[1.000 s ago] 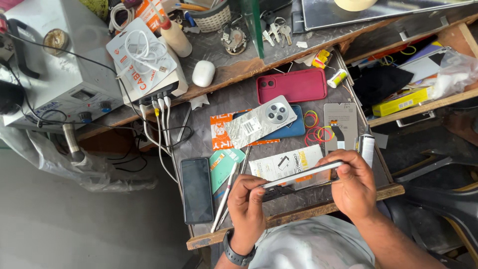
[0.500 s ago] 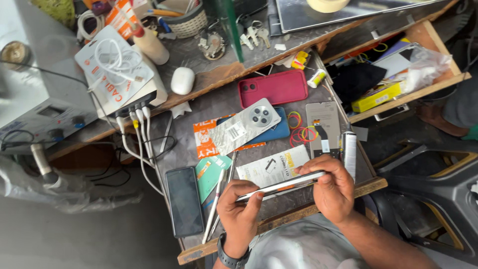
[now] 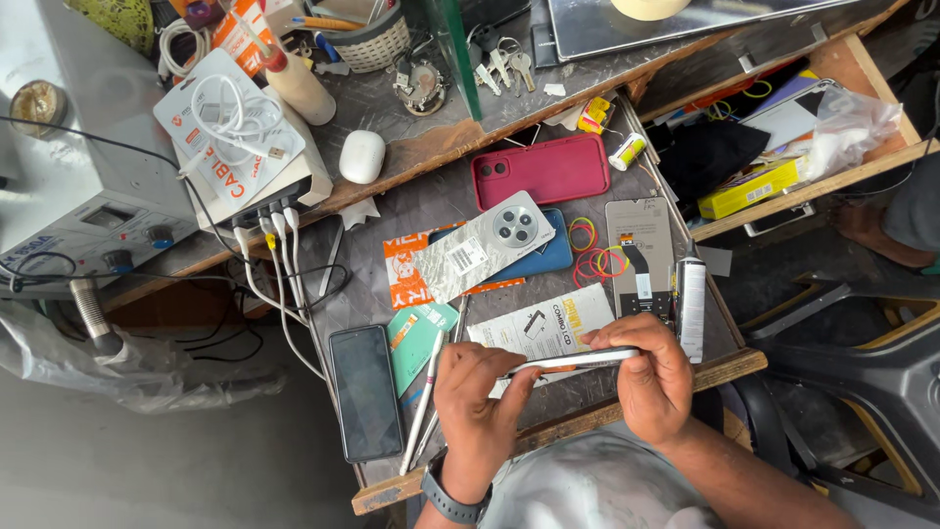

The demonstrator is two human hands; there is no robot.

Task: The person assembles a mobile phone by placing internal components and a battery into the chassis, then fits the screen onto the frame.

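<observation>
Both my hands hold a thin silver phone [image 3: 573, 360] edge-on above the near edge of the workbench [image 3: 431, 211]. My left hand [image 3: 480, 397], with a dark wristwatch, grips its left end. My right hand [image 3: 651, 377] grips its right end, fingers curled over the top edge. Under the phone lies a white printed package [image 3: 534, 328]. A slim white pen-like tool [image 3: 423, 402] lies just left of my left hand.
On the bench lie a black phone [image 3: 365, 392], a red phone case [image 3: 540, 168], a silver phone back with a round camera [image 3: 485, 245] on a blue phone, coloured rubber bands [image 3: 590, 257], a display panel [image 3: 638, 257], a white tube [image 3: 691, 309]. Charger cables [image 3: 279, 264], a white mouse [image 3: 361, 156], an open drawer [image 3: 783, 127].
The view has shifted slightly. My hands have kept their grip on the silver phone, turning it a little and bringing it closer to the bench's near edge.
</observation>
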